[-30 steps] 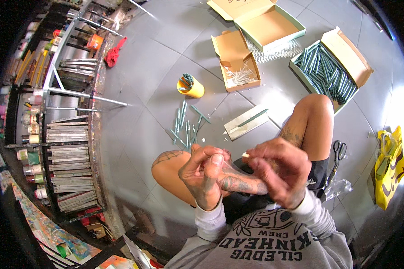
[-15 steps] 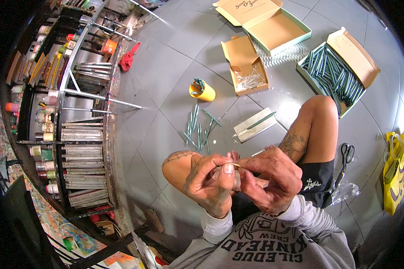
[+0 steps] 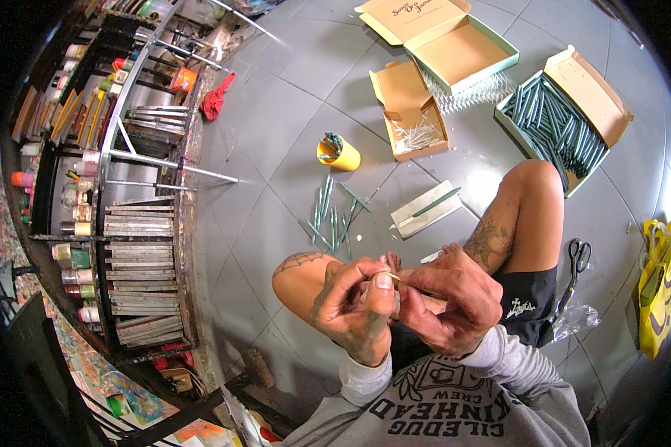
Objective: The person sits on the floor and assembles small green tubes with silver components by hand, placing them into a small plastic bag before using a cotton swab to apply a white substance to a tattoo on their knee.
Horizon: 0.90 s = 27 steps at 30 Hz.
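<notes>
In front of my lap, both hands meet over a thin, pale yellowish sliver (image 3: 393,276), its exact kind too small to make out. Thumb and fingertips of my left hand (image 3: 358,309) pinch one end. My right hand (image 3: 458,298) is closed at the other end, fingers curled and partly hiding it. Beyond the hands, a dark green pen-like stick (image 3: 438,201) lies on a whitish flat block (image 3: 417,220). To its left, several similar green sticks (image 3: 325,205) are scattered on the floor. More stand in a yellow cup (image 3: 344,159).
An open box (image 3: 499,115) at the far right is full of dark green sticks. Thin white sticks lie in a smaller carton (image 3: 395,104), near an open flat box (image 3: 466,48) on bubble wrap. Black scissors (image 3: 578,257) and a yellow bag (image 3: 652,298) lie right; a crowded rack (image 3: 142,261) stands left.
The view has shifted very slightly. Both hands keep nearly the same pose, with the pale sliver still pinched between them.
</notes>
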Tool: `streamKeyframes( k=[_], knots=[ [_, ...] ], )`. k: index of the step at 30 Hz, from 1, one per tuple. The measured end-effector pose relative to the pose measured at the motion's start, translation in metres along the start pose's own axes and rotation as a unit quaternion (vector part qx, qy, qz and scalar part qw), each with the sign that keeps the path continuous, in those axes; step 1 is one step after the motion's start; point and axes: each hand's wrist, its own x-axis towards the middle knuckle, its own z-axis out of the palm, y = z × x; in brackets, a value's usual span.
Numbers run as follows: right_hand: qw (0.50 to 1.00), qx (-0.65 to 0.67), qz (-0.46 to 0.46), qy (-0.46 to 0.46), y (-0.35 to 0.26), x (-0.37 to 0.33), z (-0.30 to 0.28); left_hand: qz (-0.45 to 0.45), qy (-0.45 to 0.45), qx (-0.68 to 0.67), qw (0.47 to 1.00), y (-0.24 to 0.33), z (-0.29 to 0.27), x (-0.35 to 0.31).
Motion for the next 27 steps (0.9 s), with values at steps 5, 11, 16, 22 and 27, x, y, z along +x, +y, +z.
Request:
streamKeyframes(
  k=[5,11,16,22,27],
  knots=[
    [1.0,0.022,0.005,-0.009,-0.0013,0.001,-0.0001,0.006,-0.005,0.015,1.0,0.0011,-0.0019,0.0011],
    [1.0,0.018,0.006,-0.017,-0.0018,0.0015,0.0001,0.019,-0.001,0.02,1.0,-0.001,-0.0025,0.0004],
    [1.0,0.013,-0.005,-0.017,0.0,0.0011,0.0,0.013,0.002,0.012,1.0,0.0,-0.0024,-0.0006],
    [0.999,0.033,0.006,-0.005,-0.001,0.0006,0.0013,0.011,0.002,0.003,1.0,0.0048,0.0012,0.0002],
    [0.999,0.04,0.014,-0.004,-0.0023,0.0011,0.0011,0.025,-0.011,0.028,0.999,-0.0006,-0.0051,-0.0004]
  ],
)
